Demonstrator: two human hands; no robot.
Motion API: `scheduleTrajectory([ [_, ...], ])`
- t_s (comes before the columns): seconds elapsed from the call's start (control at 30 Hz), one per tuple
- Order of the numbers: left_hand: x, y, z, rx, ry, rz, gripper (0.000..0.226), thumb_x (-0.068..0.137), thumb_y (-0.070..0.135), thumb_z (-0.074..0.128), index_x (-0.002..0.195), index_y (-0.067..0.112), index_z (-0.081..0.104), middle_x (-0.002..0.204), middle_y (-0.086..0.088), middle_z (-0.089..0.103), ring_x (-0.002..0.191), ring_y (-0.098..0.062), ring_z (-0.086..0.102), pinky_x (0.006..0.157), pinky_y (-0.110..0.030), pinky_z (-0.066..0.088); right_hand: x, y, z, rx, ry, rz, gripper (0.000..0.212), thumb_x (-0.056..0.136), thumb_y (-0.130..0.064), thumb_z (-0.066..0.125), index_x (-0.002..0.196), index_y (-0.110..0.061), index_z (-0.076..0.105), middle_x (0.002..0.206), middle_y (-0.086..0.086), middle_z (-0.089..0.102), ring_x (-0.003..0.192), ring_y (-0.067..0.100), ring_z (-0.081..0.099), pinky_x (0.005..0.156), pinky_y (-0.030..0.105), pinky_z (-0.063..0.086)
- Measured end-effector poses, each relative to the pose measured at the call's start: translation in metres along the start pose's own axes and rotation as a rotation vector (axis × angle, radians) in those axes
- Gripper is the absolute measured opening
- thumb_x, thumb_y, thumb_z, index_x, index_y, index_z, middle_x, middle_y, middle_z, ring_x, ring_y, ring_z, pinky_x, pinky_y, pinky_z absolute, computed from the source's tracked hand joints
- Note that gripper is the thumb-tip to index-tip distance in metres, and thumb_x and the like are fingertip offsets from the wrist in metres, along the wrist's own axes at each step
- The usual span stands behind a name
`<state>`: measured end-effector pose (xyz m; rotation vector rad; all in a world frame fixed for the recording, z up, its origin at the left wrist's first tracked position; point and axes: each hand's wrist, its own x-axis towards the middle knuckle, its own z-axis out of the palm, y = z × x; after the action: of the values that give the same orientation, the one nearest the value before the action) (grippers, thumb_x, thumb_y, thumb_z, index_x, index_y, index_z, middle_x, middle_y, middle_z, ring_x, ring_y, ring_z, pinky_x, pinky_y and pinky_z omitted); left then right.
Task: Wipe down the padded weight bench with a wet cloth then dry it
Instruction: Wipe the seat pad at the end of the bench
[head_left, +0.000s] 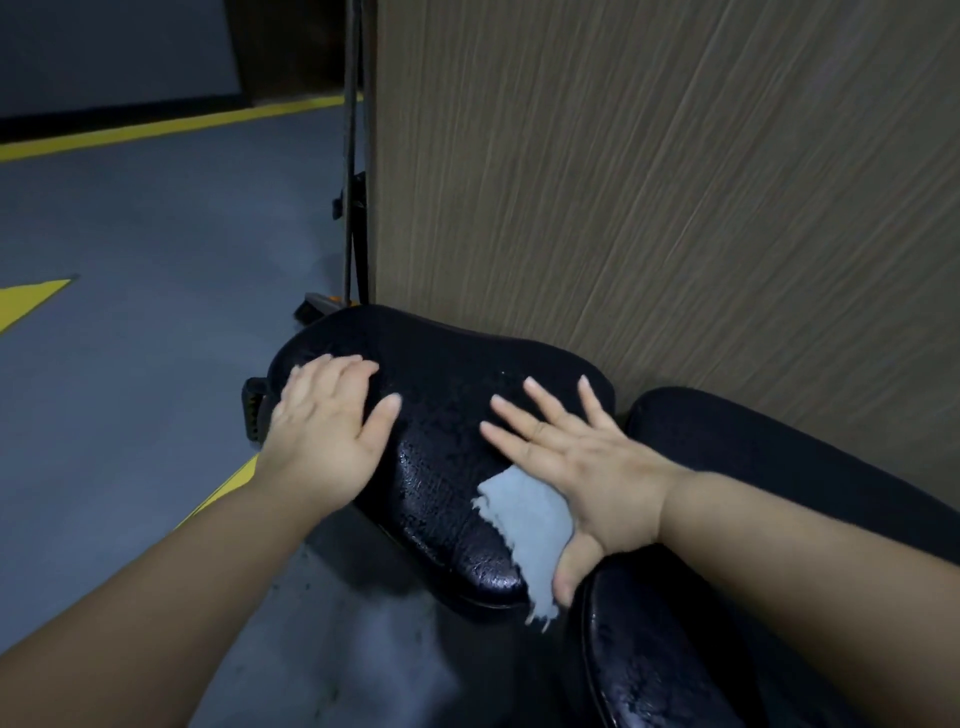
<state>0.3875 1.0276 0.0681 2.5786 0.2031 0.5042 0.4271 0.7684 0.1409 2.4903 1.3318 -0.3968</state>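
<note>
A: Well, nearest to us a second black pad is glistening at the bottom edge, its near part running out of view.

B: And the hands?

A: The right hand is lying flat on the seat pad of the weight bench, fingers spread wide, pressing a pale blue cloth under the palm at the pad's near right corner. The cloth's frayed end is hanging over the pad's near edge, beside the thumb.

B: The left?

A: The left hand is resting open on the pad's left edge, fingers together, holding nothing.

B: Beyond that?

A: The pad's far edge is sitting just beside a wood-grain panel. A grey floor with yellow lines is stretching away left.
</note>
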Motion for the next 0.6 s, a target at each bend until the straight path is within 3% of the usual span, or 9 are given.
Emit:
scheduleTrajectory([
  [0.1, 0.010, 0.024, 0.005, 0.039, -0.084, 0.031, 0.069, 0.093, 0.061, 0.015, 0.143, 0.022, 0.041, 0.153, 0.005, 0.033, 0.147, -0.018, 0.011, 0.120, -0.035, -0.002, 0.002, 0.024, -0.004, 0.014, -0.030, 0.072, 0.134, 0.035, -0.098, 0.034, 0.130, -0.043, -0.043, 0.147, -0.014, -0.040, 0.132, 0.018, -0.045, 0.105, 0.067, -0.020],
  [0.23, 0.009, 0.026, 0.012, 0.099, -0.048, 0.074, 0.081, 0.084, 0.066, 0.001, 0.146, 0.030, 0.040, 0.155, 0.011, 0.031, 0.148, -0.015, 0.013, 0.119, -0.036, -0.002, 0.000, 0.029, -0.005, -0.044, -0.025, 0.089, 0.138, 0.034, -0.100, 0.028, 0.135, -0.035, -0.040, 0.148, -0.011, -0.040, 0.132, 0.018, -0.045, 0.106, 0.066, -0.019],
  [0.33, 0.009, 0.026, 0.010, 0.110, -0.054, 0.087, 0.081, 0.084, 0.066, 0.002, 0.146, 0.030, 0.040, 0.155, 0.011, 0.033, 0.147, -0.016, 0.015, 0.119, -0.037, 0.002, -0.009, 0.020, -0.007, -0.094, 0.041, 0.087, 0.139, 0.044, -0.098, 0.036, 0.140, -0.027, -0.036, 0.148, -0.005, -0.041, 0.132, 0.016, -0.045, 0.109, 0.060, -0.021],
  [0.43, 0.009, 0.027, 0.012, 0.120, -0.053, 0.088, 0.080, 0.084, 0.066, 0.003, 0.145, 0.030, 0.041, 0.154, 0.011, 0.034, 0.146, -0.015, 0.017, 0.118, -0.036, 0.002, -0.021, 0.000, -0.007, 0.093, -0.021, 0.070, 0.141, 0.047, -0.091, 0.050, 0.145, -0.026, -0.028, 0.146, -0.003, -0.043, 0.131, 0.012, -0.045, 0.110, 0.045, -0.026],
  [0.5, 0.009, 0.026, 0.013, 0.123, -0.044, 0.083, 0.078, 0.085, 0.066, 0.004, 0.145, 0.031, 0.042, 0.154, 0.012, 0.035, 0.146, -0.014, 0.018, 0.118, -0.035, 0.002, -0.023, -0.021, 0.000, 0.275, -0.053, 0.077, 0.135, 0.049, -0.093, 0.040, 0.147, -0.025, -0.025, 0.147, -0.004, -0.042, 0.130, 0.011, -0.046, 0.112, 0.040, -0.024],
  [0.6, 0.009, 0.025, 0.014, 0.117, -0.027, 0.082, 0.075, 0.087, 0.065, 0.007, 0.143, 0.030, 0.045, 0.152, 0.011, 0.038, 0.145, -0.015, 0.021, 0.118, -0.036, 0.005, -0.013, -0.038, 0.012, 0.413, 0.071, 0.186, 0.098, 0.070, -0.084, 0.008, 0.147, -0.031, -0.019, 0.148, -0.012, -0.036, 0.132, 0.011, -0.044, 0.115, 0.042, -0.019],
])
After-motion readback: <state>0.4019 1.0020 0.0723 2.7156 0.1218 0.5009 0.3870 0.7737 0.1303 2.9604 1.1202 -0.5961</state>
